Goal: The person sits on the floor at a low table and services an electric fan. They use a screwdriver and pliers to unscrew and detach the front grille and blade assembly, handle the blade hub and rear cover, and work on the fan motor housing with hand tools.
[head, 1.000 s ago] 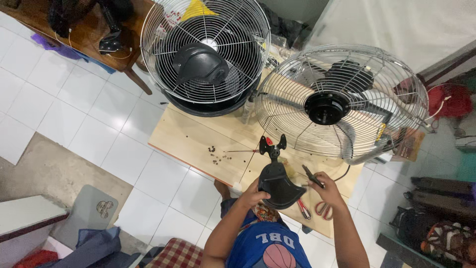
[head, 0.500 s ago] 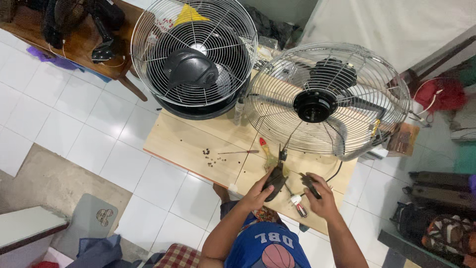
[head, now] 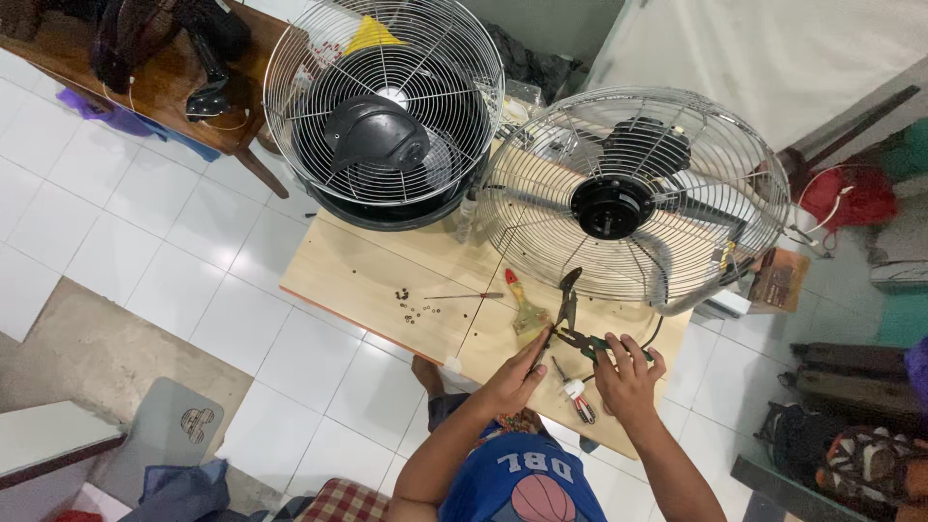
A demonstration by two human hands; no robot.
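i see my left hand (head: 512,375) pinched around the lower end of a thin dark tool (head: 563,307) that angles up and away from it toward the silver fan (head: 633,198); what kind of tool it is i cannot tell. my right hand (head: 628,372) is clenched on the green-handled pliers (head: 592,342), whose jaws point toward the left hand and meet the dark tool just beside its fingertips. both hands hover low over the near edge of the wooden surface (head: 358,280). between the two hands, a little nearer to me, lies a small screwdriver with a red and white handle (head: 578,396). just beyond the left hand rests a paintbrush with a red handle (head: 522,302), and farther out to that hand's left lie a thin rod (head: 462,296) and a scatter of small dark screws (head: 416,307). the silver fan lies face up straight ahead of the hands, and the black fan (head: 382,111) sits well beyond the left hand.
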